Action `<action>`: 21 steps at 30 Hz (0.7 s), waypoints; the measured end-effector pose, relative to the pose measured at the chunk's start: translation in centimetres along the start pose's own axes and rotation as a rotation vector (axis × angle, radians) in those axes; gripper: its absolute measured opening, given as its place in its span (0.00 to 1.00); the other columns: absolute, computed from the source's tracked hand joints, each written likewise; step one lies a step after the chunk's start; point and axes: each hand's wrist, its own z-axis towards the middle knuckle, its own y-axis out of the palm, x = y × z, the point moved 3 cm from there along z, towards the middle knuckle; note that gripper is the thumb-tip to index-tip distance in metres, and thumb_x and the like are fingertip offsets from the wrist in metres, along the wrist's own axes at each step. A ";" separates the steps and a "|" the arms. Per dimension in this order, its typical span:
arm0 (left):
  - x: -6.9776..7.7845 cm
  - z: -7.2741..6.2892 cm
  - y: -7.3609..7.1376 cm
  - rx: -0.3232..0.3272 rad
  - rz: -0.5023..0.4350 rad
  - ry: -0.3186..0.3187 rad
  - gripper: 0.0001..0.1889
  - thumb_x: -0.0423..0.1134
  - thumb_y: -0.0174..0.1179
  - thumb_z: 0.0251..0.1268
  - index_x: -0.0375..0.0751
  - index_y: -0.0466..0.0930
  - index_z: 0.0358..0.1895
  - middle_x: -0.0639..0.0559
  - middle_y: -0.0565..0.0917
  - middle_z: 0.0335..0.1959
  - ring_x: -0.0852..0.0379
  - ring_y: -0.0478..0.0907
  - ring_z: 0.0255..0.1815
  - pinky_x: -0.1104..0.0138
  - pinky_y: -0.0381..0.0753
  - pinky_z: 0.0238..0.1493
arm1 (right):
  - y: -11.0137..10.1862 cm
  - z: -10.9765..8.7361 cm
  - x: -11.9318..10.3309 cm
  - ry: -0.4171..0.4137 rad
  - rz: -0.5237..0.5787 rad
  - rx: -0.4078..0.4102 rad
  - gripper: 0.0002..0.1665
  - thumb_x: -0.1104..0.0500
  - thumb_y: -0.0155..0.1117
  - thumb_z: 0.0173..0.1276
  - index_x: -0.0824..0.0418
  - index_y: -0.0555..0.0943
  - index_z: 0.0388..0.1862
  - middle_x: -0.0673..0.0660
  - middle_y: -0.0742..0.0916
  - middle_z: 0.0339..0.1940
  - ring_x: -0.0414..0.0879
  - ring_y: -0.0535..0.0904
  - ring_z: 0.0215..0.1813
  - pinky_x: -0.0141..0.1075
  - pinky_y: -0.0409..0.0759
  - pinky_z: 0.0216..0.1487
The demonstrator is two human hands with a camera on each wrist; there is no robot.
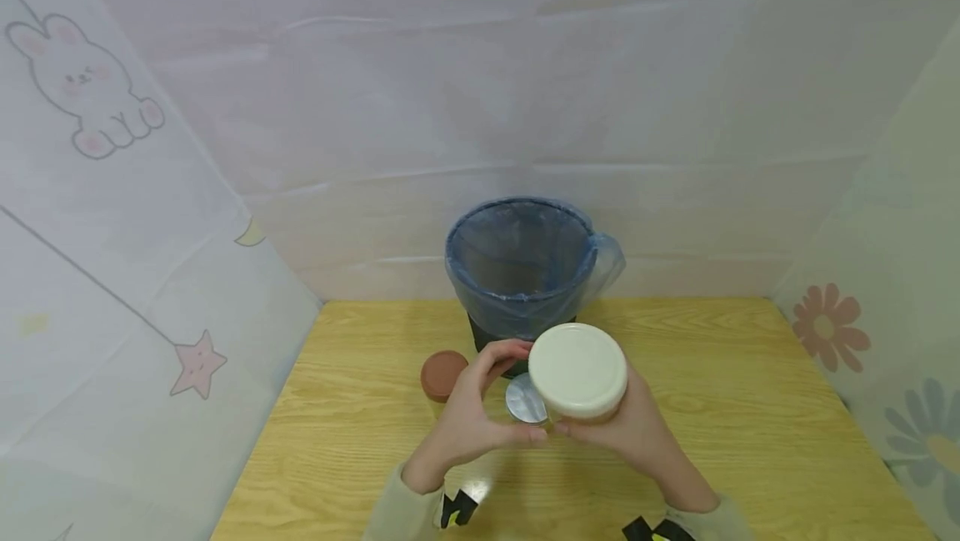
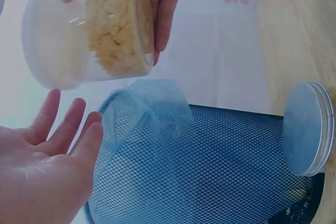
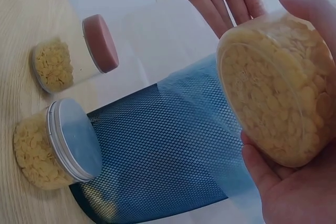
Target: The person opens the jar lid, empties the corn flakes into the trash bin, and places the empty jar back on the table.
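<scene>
Right grip (image 1: 634, 426) curled round clear jar (image 3: 265, 95): cream lid (image 1: 577, 368), pale-yellow flakes (image 2: 111, 27) inside; left grip (image 1: 471, 418) spread, empty.

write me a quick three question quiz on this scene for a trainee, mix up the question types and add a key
1. Short answer: which hand grips the white-lidded jar?

2. True or false: in the head view, the silver-lidded jar is to the right of the brown-lidded jar.

3. Multiple choice: what colour is the bag lining the mesh bin?
a) red
b) blue
c) white

Key
1. The right hand, with its fingers around the jar's side.
2. True.
3. b, blue.
</scene>
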 end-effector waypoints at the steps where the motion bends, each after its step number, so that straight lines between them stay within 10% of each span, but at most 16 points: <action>1: 0.2 0.1 0.0 0.004 0.001 -0.004 0.39 0.33 0.79 0.54 0.39 0.68 0.68 0.44 0.73 0.67 0.45 0.68 0.71 0.49 0.66 0.70 | -0.1 0.0 0.0 0.006 -0.001 0.002 0.66 0.67 0.91 0.38 0.51 0.66 0.76 0.54 0.79 0.63 0.48 0.78 0.61 0.38 0.77 0.58; 6: 0.2 0.3 0.1 0.033 0.004 -0.039 0.35 0.22 0.72 0.57 0.34 0.67 0.67 0.40 0.72 0.66 0.45 0.69 0.70 0.51 0.67 0.70 | 0.1 -0.2 0.0 0.013 -0.004 -0.018 0.64 0.65 0.91 0.39 0.51 0.67 0.75 0.54 0.80 0.63 0.49 0.78 0.60 0.39 0.78 0.58; 21: -0.4 0.9 0.9 -0.024 0.001 -0.118 0.56 0.36 0.86 0.38 0.54 0.63 0.75 0.54 0.75 0.67 0.49 0.72 0.67 0.54 0.70 0.67 | 1.5 -0.4 0.1 -0.005 0.057 -0.118 0.63 0.63 0.90 0.41 0.52 0.66 0.76 0.56 0.79 0.64 0.51 0.77 0.62 0.42 0.77 0.60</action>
